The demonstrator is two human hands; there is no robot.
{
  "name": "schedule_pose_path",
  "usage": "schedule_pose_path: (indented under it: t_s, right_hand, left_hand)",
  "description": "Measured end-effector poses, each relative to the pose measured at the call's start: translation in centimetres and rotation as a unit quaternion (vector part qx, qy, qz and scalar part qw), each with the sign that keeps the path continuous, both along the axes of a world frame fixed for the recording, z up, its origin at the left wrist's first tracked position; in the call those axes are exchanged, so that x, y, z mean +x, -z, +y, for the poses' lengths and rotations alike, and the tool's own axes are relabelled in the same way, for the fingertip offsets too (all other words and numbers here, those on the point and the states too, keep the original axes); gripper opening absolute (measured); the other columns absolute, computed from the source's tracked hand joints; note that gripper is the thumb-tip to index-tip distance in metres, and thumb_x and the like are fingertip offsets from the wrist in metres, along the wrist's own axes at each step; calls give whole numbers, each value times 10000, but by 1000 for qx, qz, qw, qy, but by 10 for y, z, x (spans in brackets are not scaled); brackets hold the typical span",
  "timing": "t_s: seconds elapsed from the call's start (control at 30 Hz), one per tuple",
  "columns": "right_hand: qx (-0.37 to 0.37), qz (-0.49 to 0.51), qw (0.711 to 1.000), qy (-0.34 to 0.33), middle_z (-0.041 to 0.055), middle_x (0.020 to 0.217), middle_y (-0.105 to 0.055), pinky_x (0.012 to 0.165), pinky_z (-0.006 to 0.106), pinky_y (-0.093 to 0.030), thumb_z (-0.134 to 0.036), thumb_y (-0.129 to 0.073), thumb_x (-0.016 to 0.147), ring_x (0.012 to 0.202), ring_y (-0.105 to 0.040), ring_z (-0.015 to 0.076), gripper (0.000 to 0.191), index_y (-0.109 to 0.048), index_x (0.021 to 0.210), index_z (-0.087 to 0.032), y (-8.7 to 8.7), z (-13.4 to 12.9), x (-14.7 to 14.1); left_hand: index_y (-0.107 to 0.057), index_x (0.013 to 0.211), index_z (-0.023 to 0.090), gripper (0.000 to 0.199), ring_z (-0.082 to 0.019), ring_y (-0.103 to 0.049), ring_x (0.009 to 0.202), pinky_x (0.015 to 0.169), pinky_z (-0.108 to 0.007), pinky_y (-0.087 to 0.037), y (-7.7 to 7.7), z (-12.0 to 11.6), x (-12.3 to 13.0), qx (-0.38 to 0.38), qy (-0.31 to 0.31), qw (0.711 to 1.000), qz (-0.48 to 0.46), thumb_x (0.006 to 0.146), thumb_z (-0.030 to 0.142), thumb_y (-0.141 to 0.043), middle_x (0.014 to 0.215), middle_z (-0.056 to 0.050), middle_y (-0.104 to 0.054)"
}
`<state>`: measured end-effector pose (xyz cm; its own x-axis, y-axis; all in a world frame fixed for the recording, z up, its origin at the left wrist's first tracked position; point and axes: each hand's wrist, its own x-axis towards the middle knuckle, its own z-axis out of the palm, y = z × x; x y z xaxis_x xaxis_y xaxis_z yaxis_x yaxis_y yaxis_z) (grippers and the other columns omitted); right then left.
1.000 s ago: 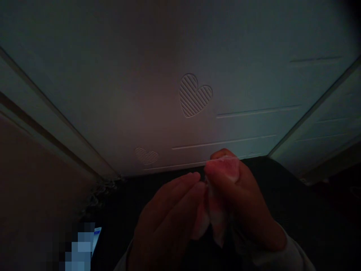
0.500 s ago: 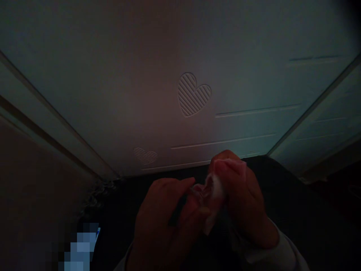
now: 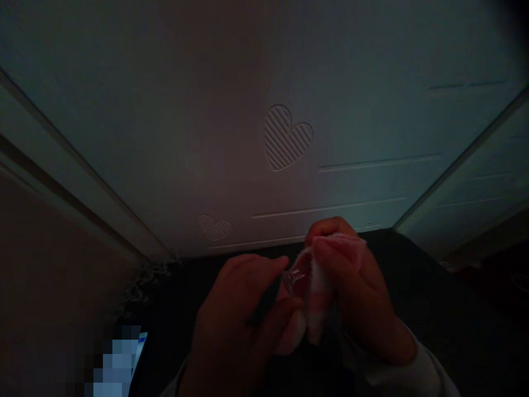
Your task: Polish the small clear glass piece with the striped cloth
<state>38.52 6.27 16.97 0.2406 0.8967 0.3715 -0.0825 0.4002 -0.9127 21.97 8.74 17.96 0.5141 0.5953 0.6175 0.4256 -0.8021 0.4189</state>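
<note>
A pink and white cloth [image 3: 320, 295] is bunched between my hands, low in the dim view. My right hand [image 3: 359, 286] grips it, thumb pressed on its upper fold. Inside the cloth's opening sits a small clear, shiny object [image 3: 294, 278], perhaps glass or plastic; most of it is covered. My left hand [image 3: 239, 314] is at the left side, its thumb and fingertips curled round the clear object and the cloth's edge. Whether the left fingertips press on the object itself is hard to tell in this light.
Ahead stands a pale panel [image 3: 231, 110] with striped heart reliefs [image 3: 287, 138] and grooved lines. Beneath the hands is a dark surface [image 3: 417, 298], with a ruffled edge [image 3: 151, 278] at left. A bright, pixelated patch [image 3: 118, 364] is at the lower left.
The cloth has opened a little and the clear object now shows between the hands. A lower flap of cloth has come into view under my left fingers. The view has shifted slightly.
</note>
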Motion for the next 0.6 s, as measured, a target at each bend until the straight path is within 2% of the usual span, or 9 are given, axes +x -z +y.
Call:
schedule_pose_path:
  t_s: [0.17,0.4,0.5,0.6]
  right_hand:
    - [-46,-52,998,0,-36,639,-529,455,220,-385,-405,-539,922,526,-492,109,203,-557,834,-223,3,0,3]
    - [-89,-85,992,-8,-42,626,-458,470,217,-364,-478,-532,906,541,-409,100,326,-518,732,-203,-1,1,3]
    - [-101,-79,992,-9,-47,626,-447,474,220,-362,-485,-564,881,542,-403,102,314,-524,746,-204,-2,2,3]
    - [-113,-84,990,-14,-38,643,-467,506,236,-381,-471,-578,867,568,-428,114,298,-530,747,-202,-1,3,3]
  left_hand:
    - [-578,1131,256,259,-148,-679,957,860,-225,-549,1,-3,0,28,-45,998,-17,880,193,-592,1020,8,-741]
    - [-604,1109,256,249,-175,-708,955,839,-255,-580,2,1,-1,41,-43,998,-35,874,177,-584,1046,1,-752]
    - [-609,1102,249,243,-166,-707,956,837,-240,-580,2,0,-1,45,-28,998,-32,877,161,-587,1041,3,-757]
    - [-609,1075,241,178,-141,-691,985,858,-217,-565,1,-1,-1,67,13,997,-41,921,179,-544,1036,3,-758]
